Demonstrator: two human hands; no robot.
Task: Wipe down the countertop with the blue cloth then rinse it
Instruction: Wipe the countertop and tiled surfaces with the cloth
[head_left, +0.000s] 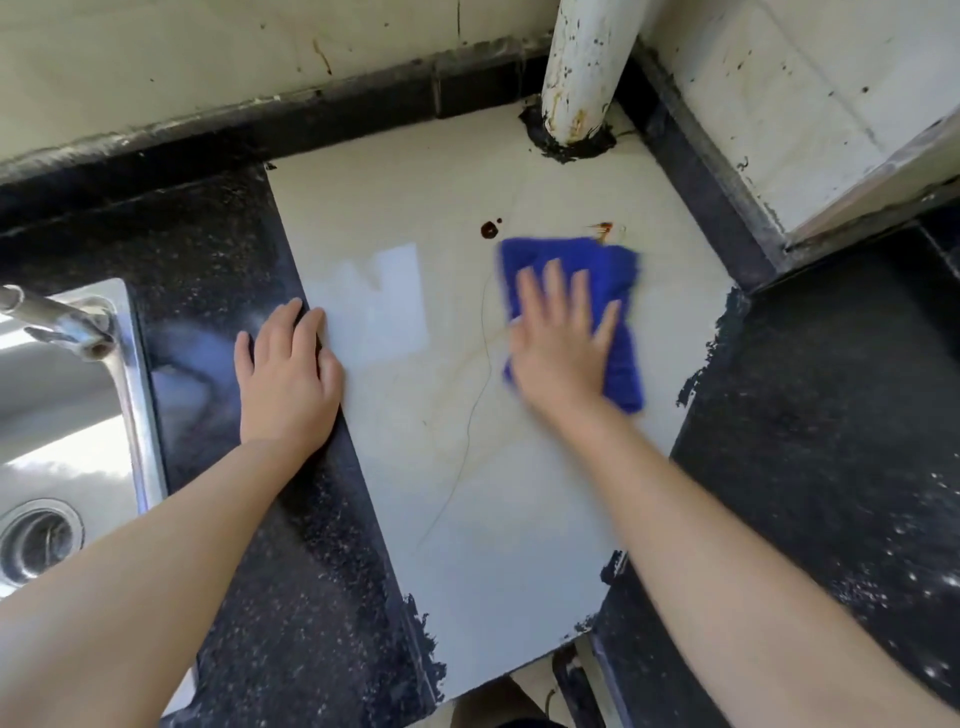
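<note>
r hand flat on blue cloth, blurred

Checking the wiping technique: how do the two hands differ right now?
The right hand presses flat on the blue cloth; the left hand rests bare on the countertop. The right is on the pale tile near the stains, the left at the dark stone's edge nearer the sink. Both lie palm down, fingers straight.

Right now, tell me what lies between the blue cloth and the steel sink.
Only the left hand, resting flat on the black granite strip, lies between the blue cloth under the right hand and the steel sink; nothing else visible does.
</note>
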